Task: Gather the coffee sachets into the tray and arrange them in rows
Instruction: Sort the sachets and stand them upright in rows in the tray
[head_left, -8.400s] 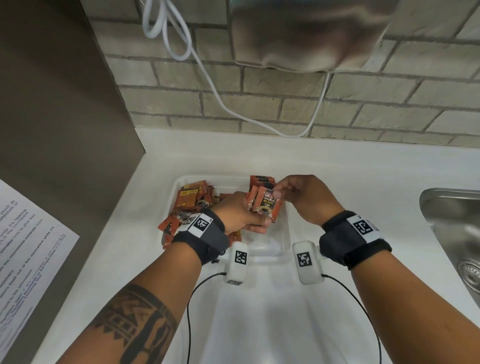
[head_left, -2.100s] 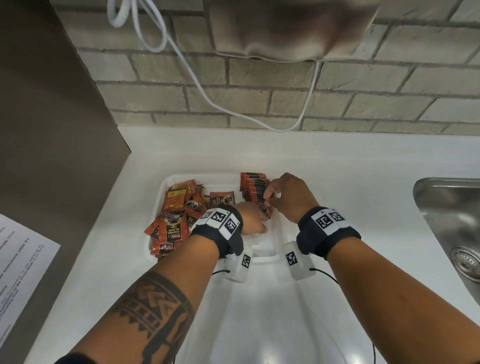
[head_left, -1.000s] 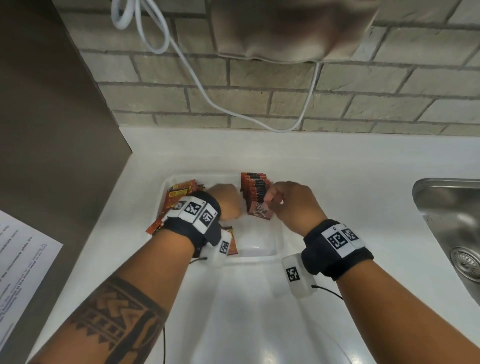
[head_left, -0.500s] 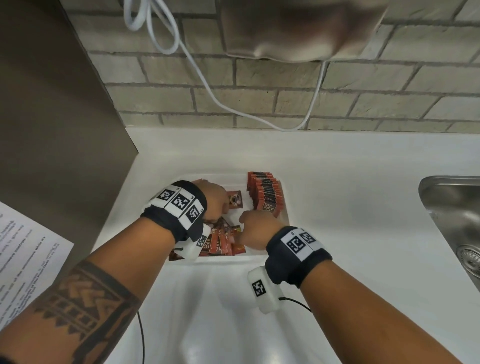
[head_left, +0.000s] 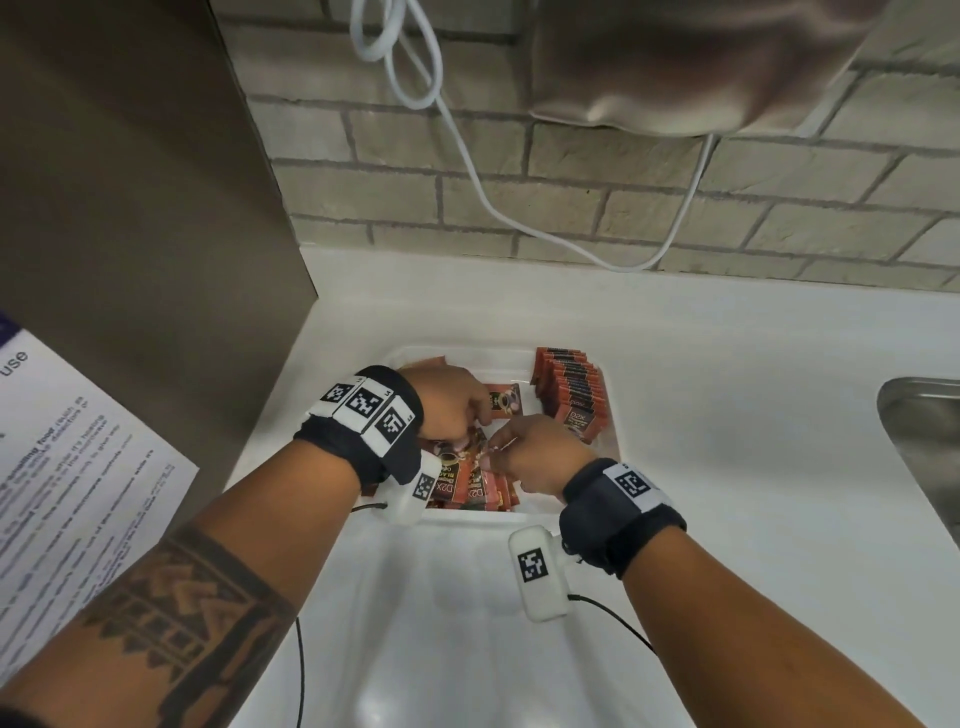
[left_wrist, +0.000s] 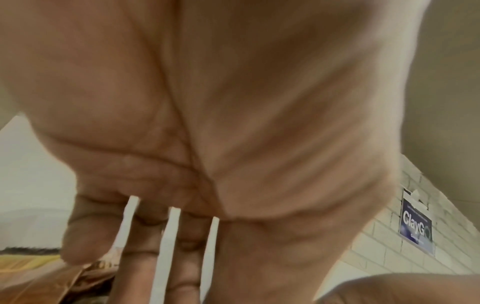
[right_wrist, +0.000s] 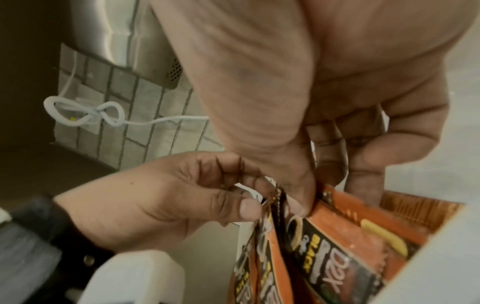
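Your tray (head_left: 612, 415): clear shallow plastic, rectangular, on the white counter. Your arranged sachets (head_left: 570, 395): orange-and-black coffee packets standing on edge in one packed row along the tray's right side. Your loose sachets (head_left: 470, 480): same print, a cluster at the tray's near left, several upright and leaning; one more (head_left: 506, 402) lies flat mid-tray.

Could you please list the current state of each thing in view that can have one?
Tray: on the counter, holding sachets.
Sachet row: standing on edge along the tray's right side.
Loose sachets: unsorted, at the tray's near side.
Left hand: pinching sachet tops.
Right hand: pinching a sachet top.
White cable: hanging slack, knotted.
Sink: dry as far as visible.
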